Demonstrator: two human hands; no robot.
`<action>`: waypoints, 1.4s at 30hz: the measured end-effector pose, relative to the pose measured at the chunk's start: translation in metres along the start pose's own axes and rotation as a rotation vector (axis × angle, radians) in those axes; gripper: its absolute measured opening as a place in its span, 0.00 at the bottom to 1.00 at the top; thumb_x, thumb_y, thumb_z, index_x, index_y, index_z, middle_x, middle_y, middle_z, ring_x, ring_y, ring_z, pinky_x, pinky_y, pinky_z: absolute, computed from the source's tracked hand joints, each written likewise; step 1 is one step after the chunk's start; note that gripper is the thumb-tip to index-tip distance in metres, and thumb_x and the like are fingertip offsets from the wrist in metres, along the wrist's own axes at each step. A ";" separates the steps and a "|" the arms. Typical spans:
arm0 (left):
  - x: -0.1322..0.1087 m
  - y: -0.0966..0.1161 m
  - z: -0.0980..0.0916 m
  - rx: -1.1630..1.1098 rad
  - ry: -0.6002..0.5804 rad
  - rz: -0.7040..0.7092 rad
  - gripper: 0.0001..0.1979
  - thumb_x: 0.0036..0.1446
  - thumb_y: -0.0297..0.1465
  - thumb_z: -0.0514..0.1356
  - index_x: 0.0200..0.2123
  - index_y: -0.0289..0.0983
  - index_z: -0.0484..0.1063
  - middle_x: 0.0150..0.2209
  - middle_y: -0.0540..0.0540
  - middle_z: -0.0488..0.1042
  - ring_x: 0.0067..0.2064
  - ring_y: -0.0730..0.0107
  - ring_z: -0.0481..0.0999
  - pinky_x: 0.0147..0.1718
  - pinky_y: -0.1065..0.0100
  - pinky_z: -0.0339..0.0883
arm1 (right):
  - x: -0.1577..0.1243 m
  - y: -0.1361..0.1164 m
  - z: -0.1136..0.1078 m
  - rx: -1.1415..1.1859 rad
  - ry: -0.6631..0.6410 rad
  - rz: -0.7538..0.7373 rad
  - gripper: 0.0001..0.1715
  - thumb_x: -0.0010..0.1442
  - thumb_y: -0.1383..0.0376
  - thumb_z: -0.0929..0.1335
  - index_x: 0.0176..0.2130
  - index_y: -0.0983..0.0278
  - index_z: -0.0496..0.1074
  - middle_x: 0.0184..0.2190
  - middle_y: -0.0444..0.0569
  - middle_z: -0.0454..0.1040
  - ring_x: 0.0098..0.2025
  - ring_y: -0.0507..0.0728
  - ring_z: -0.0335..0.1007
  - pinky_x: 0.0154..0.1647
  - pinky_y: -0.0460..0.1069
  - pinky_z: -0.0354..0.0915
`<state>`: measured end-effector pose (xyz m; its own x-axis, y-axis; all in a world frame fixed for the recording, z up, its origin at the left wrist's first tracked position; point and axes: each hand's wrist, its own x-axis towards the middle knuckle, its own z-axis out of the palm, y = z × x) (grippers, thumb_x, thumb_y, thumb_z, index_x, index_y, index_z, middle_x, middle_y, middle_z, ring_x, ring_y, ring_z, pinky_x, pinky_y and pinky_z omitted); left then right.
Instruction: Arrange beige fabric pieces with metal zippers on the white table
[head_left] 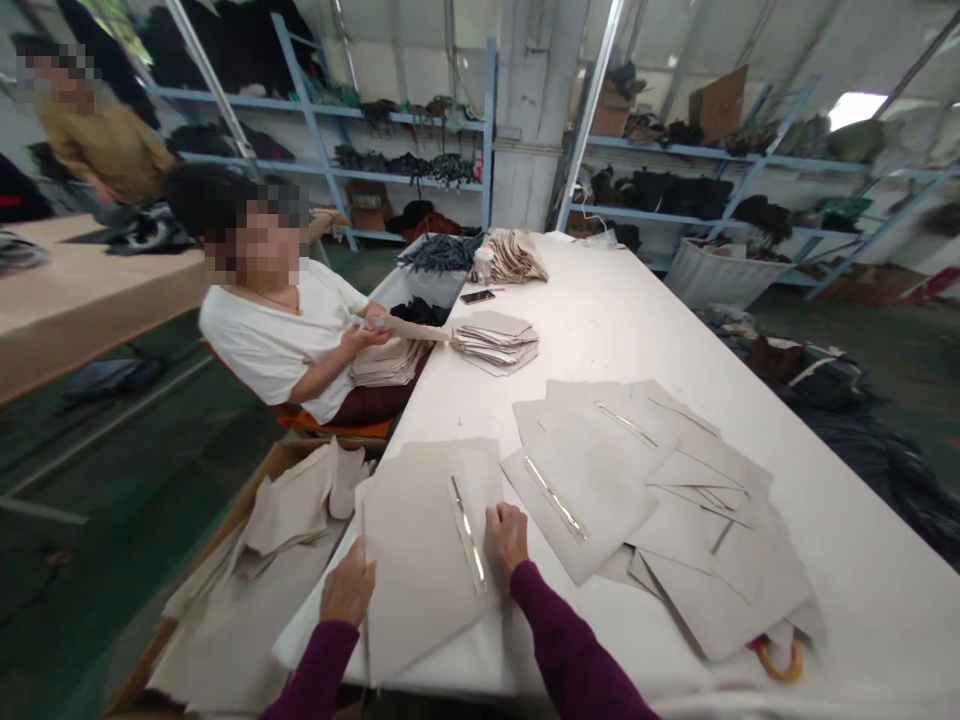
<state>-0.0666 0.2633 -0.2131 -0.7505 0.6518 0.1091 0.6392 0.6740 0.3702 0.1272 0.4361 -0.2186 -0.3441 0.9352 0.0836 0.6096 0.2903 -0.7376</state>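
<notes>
A beige fabric panel [412,540] with a slit-like metallic-looking strip [469,535] lies in front of me at the table's near left edge. Its left edge is pinched by my left hand [349,585], fingers closed and partly hidden. On the opposite side, my right hand [510,537] is closed at the panel's right edge. Just right of that hand, a similar panel [581,500] with a shiny strip lies on a spread of overlapping beige panels [720,570]. Orange scissor-like handles [780,660] stick out beneath that spread.
A long white table [600,320] stretches away. Below its left edge stands a box of beige cloth pieces [247,600]. A seated co-worker [277,340] holds a beige piece beside a stack of panels [495,340]. A phone [478,297] lies beyond. Dark bundles [840,420] line the right side.
</notes>
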 end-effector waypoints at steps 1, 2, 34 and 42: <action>-0.001 0.004 0.005 0.015 0.012 0.012 0.21 0.54 0.30 0.49 0.49 0.27 0.67 0.39 0.34 0.75 0.41 0.56 0.74 0.39 0.60 0.69 | -0.004 0.000 0.000 -0.036 0.014 -0.001 0.18 0.56 0.66 0.59 0.17 0.61 0.52 0.14 0.39 0.49 0.20 0.51 0.48 0.24 0.48 0.44; -0.001 0.009 0.011 0.027 0.037 0.042 0.24 0.56 0.32 0.47 0.52 0.25 0.63 0.44 0.30 0.72 0.46 0.53 0.72 0.43 0.57 0.68 | -0.008 0.000 0.001 -0.073 0.025 -0.003 0.17 0.56 0.67 0.58 0.17 0.61 0.54 0.15 0.39 0.51 0.20 0.52 0.50 0.24 0.48 0.45; -0.023 0.069 0.075 0.057 0.156 0.417 0.28 0.59 0.32 0.48 0.62 0.43 0.44 0.65 0.38 0.47 0.66 0.49 0.44 0.59 0.40 0.41 | 0.104 0.049 -0.220 -0.116 -0.223 0.024 0.21 0.61 0.54 0.59 0.28 0.66 0.68 0.27 0.47 0.70 0.30 0.55 0.66 0.32 0.48 0.62; -0.011 0.062 0.073 0.007 0.113 0.375 0.26 0.58 0.37 0.49 0.58 0.34 0.58 0.61 0.33 0.57 0.62 0.48 0.56 0.57 0.43 0.52 | 0.076 -0.065 -0.272 0.565 -0.602 0.080 0.22 0.55 0.50 0.66 0.31 0.69 0.69 0.23 0.47 0.71 0.21 0.51 0.65 0.20 0.45 0.59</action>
<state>-0.0062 0.3233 -0.2590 -0.4784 0.8110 0.3368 0.8733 0.3991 0.2795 0.2554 0.5430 0.0182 -0.7362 0.6336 -0.2377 0.2531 -0.0679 -0.9651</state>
